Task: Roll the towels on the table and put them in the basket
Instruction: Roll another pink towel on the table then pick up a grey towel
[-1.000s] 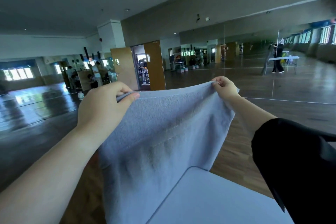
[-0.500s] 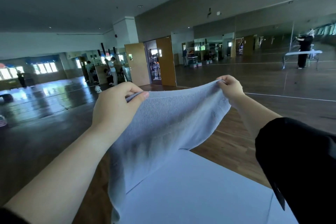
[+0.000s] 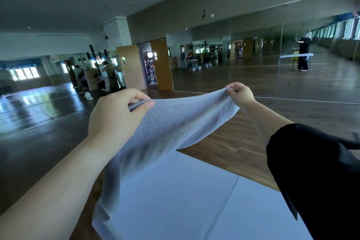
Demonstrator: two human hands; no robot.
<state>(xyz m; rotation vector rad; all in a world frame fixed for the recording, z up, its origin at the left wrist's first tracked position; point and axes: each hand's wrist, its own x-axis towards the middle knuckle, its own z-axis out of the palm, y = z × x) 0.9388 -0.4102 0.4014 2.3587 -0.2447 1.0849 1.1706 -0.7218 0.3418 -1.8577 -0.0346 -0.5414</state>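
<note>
1. The table (image 3: 194,197) is a pale, flat top filling the lower middle of the head view, with a seam running across it and dark wood floor beyond its far edge. I see no basket from here.
2. The towel (image 3: 175,132), pale blue and soft, hangs in the air above the table's left part. Its top edge is stretched between both hands, sagging a little in the middle. Its long axis runs from that held edge down toward the person, with the lower end near the table's near-left edge; whether it touches there I cannot tell.
3. The left hand (image 3: 115,115) pinches the top-left corner, thumb pressed over the cloth against curled fingers.
4. The right hand (image 3: 240,93) pinches the far right corner with its fingertips closed tight on the hem.
5. My reading: this is the spreading step, before any rolling. Next, the towel wants laying flat on the table, held edge away from the person, smoothed, then rolled from one short end along its length.
</note>
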